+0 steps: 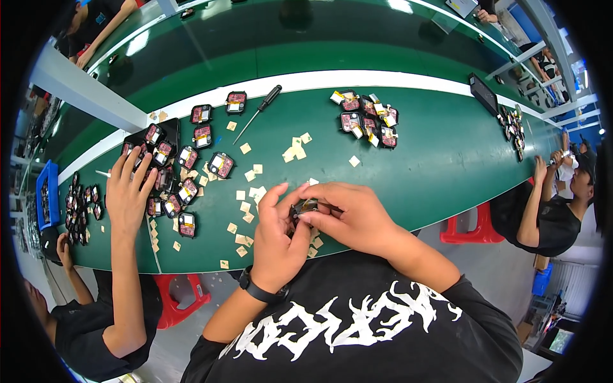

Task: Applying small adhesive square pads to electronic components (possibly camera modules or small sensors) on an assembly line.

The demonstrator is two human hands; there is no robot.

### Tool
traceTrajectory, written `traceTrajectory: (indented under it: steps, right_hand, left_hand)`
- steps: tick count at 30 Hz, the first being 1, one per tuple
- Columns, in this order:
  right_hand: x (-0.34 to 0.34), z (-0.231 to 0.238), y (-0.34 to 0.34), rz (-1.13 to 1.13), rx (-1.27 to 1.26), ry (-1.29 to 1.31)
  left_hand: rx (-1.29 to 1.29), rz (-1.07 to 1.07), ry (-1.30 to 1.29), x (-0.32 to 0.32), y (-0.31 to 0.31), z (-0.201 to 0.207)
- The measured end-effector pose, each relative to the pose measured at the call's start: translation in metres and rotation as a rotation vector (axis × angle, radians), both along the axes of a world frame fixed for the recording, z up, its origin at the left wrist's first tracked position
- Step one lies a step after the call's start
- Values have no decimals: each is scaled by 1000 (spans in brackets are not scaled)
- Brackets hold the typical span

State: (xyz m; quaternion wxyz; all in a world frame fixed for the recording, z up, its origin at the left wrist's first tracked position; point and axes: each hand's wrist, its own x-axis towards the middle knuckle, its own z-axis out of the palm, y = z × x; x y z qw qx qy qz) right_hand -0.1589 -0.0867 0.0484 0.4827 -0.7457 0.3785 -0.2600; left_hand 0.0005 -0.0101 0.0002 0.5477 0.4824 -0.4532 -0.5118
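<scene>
Close to my body, at the table's near edge, my left hand [276, 246] is closed around a small black electronic unit [297, 210]. My fingers cover most of the unit. On its right side my right hand [357, 216] is pinched, and a thin dark piece like a slim tool [329, 207] shows between thumb and forefinger. Its kind cannot be made out, and its tip is hidden at the unit. Small cream paper squares [244, 207] lie scattered left of my hands. Beyond my hands sits a cluster of black-cased units with reddish boards [369, 121].
A screwdriver [258, 113] lies toward the back. At left, a co-worker's hand [128, 185] reaches over more units [221, 165]. A blue bin [47, 195] stands at the far left. Another person [555, 217] sits at right, near a red stool [472, 226] and a black tray [483, 94].
</scene>
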Motion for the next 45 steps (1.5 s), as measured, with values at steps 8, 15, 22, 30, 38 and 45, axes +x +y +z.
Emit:
traceTrajectory:
  steps: [8, 15, 22, 30, 38, 45]
  right_hand:
    - [-6, -14, 0, -25, -60, -18]
    - [-3, -16, 9, -37, 379, -262]
    - [-8, 0, 4, 49, 145, -67]
    - [-1, 3, 11, 28, 77, -21]
    - [5, 5, 12, -9, 76, 45]
    - [5, -12, 8, -30, -3, -46]
  left_hand:
    - [88, 22, 77, 9, -4, 3]
    - [55, -24, -89, 16, 0, 4]
    - [109, -43, 190, 20, 1, 7]
    - [-3, -14, 107, 13, 1, 2]
    - [-77, -34, 2, 12, 3, -7]
    - [-61, -105, -17, 15, 4, 0]
